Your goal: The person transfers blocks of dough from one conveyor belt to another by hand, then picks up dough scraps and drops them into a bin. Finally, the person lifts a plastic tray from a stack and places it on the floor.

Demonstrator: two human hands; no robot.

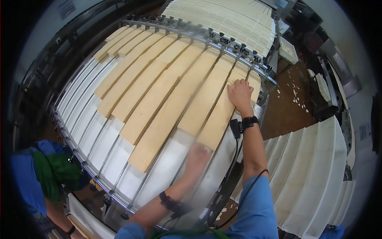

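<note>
Long, flat, pale yellow strips of a dough-like sheet lie side by side in lanes between thin metal rods. My right hand [241, 95] is on the far part of a strip [219, 117] near the right side, its fingers bent and pressed onto it. At the near end of that same strip is my left hand [196, 161], smeared by motion, so its fingers cannot be made out. A second strip [201, 99] lies just left of it, in the neighbouring lane. Both wrists wear black bands with cables.
A metal rail with black knobs [213, 42] crosses the far end, and another rail [119, 201] runs along the near left. White surface [107, 147] shows between the rods. Stacked pale sheets [306, 171] stand at right. Another person's green-and-blue clothing [55, 163] is at left.
</note>
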